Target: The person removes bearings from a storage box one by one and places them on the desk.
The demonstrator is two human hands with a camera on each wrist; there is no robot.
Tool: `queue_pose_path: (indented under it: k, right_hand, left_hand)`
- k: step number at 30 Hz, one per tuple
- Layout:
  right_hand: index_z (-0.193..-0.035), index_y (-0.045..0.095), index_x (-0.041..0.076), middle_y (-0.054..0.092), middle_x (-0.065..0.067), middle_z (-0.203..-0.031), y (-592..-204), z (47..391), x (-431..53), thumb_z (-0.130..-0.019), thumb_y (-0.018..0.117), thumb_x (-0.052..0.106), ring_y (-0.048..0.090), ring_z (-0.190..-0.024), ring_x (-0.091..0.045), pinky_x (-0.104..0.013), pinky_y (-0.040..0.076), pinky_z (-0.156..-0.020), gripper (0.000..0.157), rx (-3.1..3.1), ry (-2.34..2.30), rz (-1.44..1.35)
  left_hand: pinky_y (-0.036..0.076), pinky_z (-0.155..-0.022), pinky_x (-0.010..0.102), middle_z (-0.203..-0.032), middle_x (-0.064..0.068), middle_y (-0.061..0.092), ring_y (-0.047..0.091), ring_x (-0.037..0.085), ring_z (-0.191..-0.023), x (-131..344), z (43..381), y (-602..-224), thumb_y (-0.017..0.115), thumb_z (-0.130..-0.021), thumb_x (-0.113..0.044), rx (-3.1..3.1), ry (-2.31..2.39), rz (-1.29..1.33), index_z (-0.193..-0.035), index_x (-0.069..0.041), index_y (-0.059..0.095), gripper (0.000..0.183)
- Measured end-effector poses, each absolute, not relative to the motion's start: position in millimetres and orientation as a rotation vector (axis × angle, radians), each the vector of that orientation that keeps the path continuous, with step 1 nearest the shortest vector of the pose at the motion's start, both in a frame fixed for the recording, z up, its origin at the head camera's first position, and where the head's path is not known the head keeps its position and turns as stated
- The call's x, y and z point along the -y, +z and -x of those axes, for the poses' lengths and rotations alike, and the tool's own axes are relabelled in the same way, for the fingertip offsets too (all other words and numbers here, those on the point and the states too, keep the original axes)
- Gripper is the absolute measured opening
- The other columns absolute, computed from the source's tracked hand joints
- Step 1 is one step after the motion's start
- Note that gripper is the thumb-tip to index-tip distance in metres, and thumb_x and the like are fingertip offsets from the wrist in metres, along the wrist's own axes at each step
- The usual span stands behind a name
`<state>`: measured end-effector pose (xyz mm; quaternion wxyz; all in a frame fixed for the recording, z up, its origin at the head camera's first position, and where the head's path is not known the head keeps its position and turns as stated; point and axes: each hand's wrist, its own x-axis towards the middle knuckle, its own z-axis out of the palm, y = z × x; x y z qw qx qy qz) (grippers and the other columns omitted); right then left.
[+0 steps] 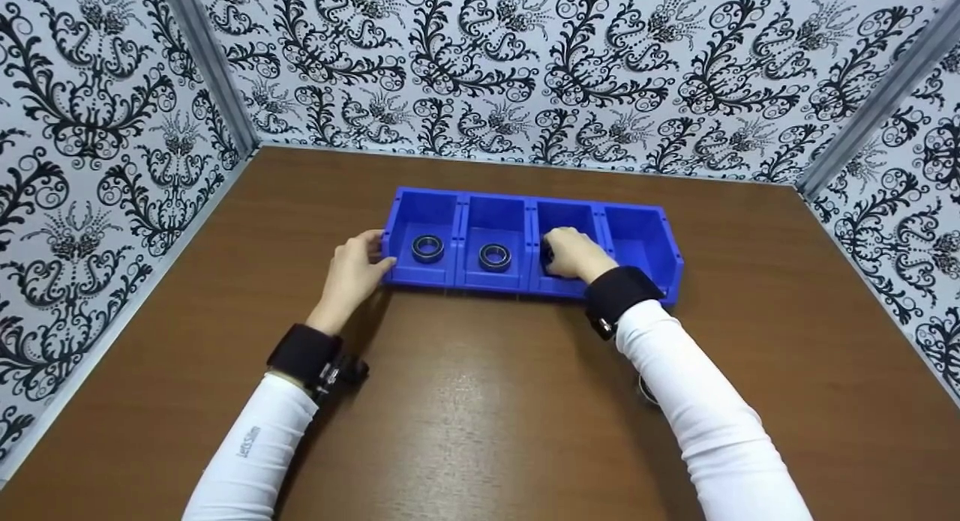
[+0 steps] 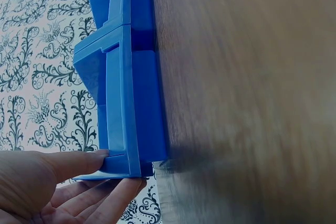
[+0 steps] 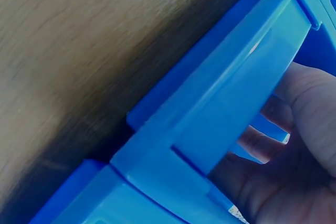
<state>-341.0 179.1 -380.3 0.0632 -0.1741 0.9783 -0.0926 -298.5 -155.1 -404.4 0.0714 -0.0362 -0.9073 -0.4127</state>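
A blue row of joined storage bins (image 1: 491, 282) stands on the table with its open fronts toward me. My left hand (image 1: 352, 270) grips its left end; the left wrist view shows the thumb (image 2: 79, 165) over the wall and the fingers beneath. One bearing (image 1: 427, 249) lies flat in the leftmost compartment, another bearing (image 1: 494, 257) in the second. My right hand (image 1: 574, 253) reaches down into the third compartment and holds a dark bearing (image 1: 547, 253), mostly covered by the fingers. In the right wrist view the bin's front lip (image 3: 226, 93) hides the fingertips.
Part of another bearing (image 1: 646, 390) shows on the brown table (image 1: 450, 401), beside the right forearm that covers the rest. The fourth compartment (image 1: 637, 240) lies right of my right hand. Patterned panels (image 1: 510, 79) rise behind the table and at both sides.
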Motion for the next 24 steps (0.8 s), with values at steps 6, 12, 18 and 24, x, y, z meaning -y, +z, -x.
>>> queue_pose_path:
  k: [6, 12, 18, 24]
  right_hand:
    - [-0.091, 0.066, -0.004, 0.07, -0.029, -0.108, -381.5, 342.1, -179.2, -0.08, 0.062, 0.001, 0.063, -0.1, -0.043, -0.06, 0.053, -0.093, 0.013, -2.96, -0.273, 0.531]
    - [-0.091, 0.068, -0.003, 0.069, -0.024, -0.102, -380.1, 339.7, -179.5, -0.079, 0.065, 0.004, 0.061, -0.094, -0.038, -0.058, 0.054, -0.088, 0.014, -2.974, -0.27, 0.539]
    - [-0.09, 0.068, -0.003, 0.068, -0.023, -0.102, -379.3, 339.8, -180.3, -0.079, 0.065, 0.004, 0.06, -0.092, -0.036, -0.058, 0.054, -0.087, 0.013, -2.975, -0.27, 0.531]
    - [-0.089, 0.068, -0.002, 0.068, -0.022, -0.102, -378.7, 340.2, -180.4, -0.08, 0.067, 0.004, 0.06, -0.091, -0.034, -0.056, 0.054, -0.086, 0.011, -2.969, -0.278, 0.508]
  left_hand:
    - [0.052, -0.109, 0.051, -0.13, 0.029, 0.068, 0.067, 0.04, -0.123, 155.5, 298.8, -404.6, 0.07, -0.093, -0.005, 2.726, -1.243, 0.11, -0.138, 0.008, 0.057, 0.049]
    - [0.052, -0.109, 0.052, -0.13, 0.028, 0.068, 0.067, 0.04, -0.124, 156.6, 298.7, -405.2, 0.07, -0.093, -0.006, 2.73, -1.237, 0.116, -0.139, 0.007, 0.057, 0.05]
    - [0.052, -0.109, 0.051, -0.13, 0.029, 0.068, 0.067, 0.04, -0.124, 156.6, 298.6, -404.8, 0.071, -0.093, -0.006, 2.724, -1.248, 0.12, -0.139, 0.007, 0.057, 0.049]
    - [0.053, -0.108, 0.051, -0.13, 0.029, 0.068, 0.068, 0.04, -0.123, 155.7, 298.4, -404.3, 0.071, -0.093, -0.005, 2.72, -1.247, 0.119, -0.138, 0.007, 0.058, 0.049]
